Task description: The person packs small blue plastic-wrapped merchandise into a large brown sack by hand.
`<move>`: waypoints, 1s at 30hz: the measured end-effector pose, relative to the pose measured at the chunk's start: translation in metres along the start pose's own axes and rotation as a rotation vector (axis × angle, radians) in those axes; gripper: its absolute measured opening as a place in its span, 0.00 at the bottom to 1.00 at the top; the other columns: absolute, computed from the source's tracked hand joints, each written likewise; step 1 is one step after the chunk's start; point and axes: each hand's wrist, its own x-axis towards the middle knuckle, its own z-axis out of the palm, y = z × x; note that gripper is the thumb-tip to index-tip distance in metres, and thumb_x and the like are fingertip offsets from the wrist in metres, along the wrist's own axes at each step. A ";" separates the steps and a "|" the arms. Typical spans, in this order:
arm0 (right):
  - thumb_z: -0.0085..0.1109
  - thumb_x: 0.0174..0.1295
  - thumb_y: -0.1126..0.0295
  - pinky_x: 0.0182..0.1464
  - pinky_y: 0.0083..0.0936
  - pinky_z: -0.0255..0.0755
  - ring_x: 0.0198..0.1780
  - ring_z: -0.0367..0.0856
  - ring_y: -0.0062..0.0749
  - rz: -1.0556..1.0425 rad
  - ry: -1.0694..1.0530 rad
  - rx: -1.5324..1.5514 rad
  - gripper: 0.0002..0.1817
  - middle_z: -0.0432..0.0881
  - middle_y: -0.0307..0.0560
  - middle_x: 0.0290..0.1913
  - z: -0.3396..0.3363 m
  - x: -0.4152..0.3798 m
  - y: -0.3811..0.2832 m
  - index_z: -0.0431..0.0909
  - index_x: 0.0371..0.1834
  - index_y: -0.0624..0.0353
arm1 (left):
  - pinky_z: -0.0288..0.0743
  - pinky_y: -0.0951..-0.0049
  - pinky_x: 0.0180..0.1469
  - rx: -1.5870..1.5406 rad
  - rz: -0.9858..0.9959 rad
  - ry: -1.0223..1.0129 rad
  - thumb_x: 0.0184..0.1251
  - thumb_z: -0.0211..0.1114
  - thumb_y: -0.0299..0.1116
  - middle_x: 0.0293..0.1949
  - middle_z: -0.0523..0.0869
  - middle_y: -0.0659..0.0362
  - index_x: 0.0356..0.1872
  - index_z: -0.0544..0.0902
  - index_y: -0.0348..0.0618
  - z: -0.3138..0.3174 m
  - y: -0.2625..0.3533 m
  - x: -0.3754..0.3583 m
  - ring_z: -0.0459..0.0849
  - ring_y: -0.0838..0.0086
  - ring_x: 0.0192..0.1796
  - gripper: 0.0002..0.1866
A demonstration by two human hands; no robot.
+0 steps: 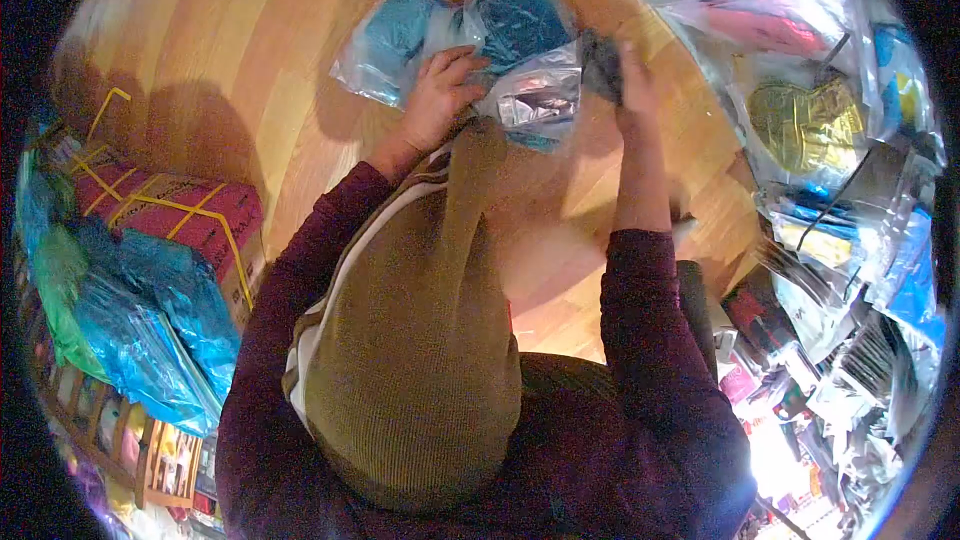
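Observation:
My left hand (440,100) lies over clear plastic packaging in the upper middle of the head view, its fingers bent onto the edge of a shiny clear plastic packet (535,100). Beneath and beyond it on the floor are a plastic bag with teal contents (400,20) and one with dark blue contents (525,15). My right hand (637,85) is to the right of the packet, blurred by motion. A dark grey piece (602,68) is against its inner side; I cannot make out its kind, nor how the fingers sit on it.
Wood-look flooring (220,10) surrounds the bags. At left stands a red box with yellow strapping (180,205), with blue plastic wrapping (150,310) in front. On the right lie many clear packets, including one with yellow-gold contents (805,125). A brown hood (410,360) covers the lower middle.

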 end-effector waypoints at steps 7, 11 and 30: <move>0.63 0.43 0.68 0.40 0.25 0.68 0.35 0.75 0.33 -0.390 -0.465 -0.743 0.17 0.77 0.46 0.34 0.017 -0.044 -0.004 0.76 0.37 0.61 | 0.62 0.60 0.53 -0.103 -0.056 0.015 0.35 0.62 0.25 0.46 0.75 0.55 0.26 0.77 0.44 -0.005 0.000 0.002 0.68 0.56 0.53 0.11; 0.63 0.35 0.73 0.38 0.28 0.68 0.34 0.74 0.39 -0.906 -0.258 -0.828 0.14 0.75 0.48 0.30 0.022 -0.053 -0.028 0.77 0.29 0.57 | 0.63 0.60 0.52 -0.134 -0.127 0.124 0.36 0.61 0.25 0.45 0.73 0.52 0.30 0.76 0.45 -0.010 0.012 0.011 0.68 0.55 0.50 0.14; 0.62 0.42 0.72 0.38 0.33 0.69 0.36 0.75 0.42 -0.794 -0.095 -1.013 0.12 0.75 0.51 0.32 -0.042 -0.050 -0.022 0.74 0.32 0.58 | 0.59 0.59 0.55 0.179 -0.141 -0.058 0.44 0.57 0.28 0.46 0.74 0.56 0.31 0.78 0.48 0.008 0.003 -0.004 0.69 0.59 0.50 0.10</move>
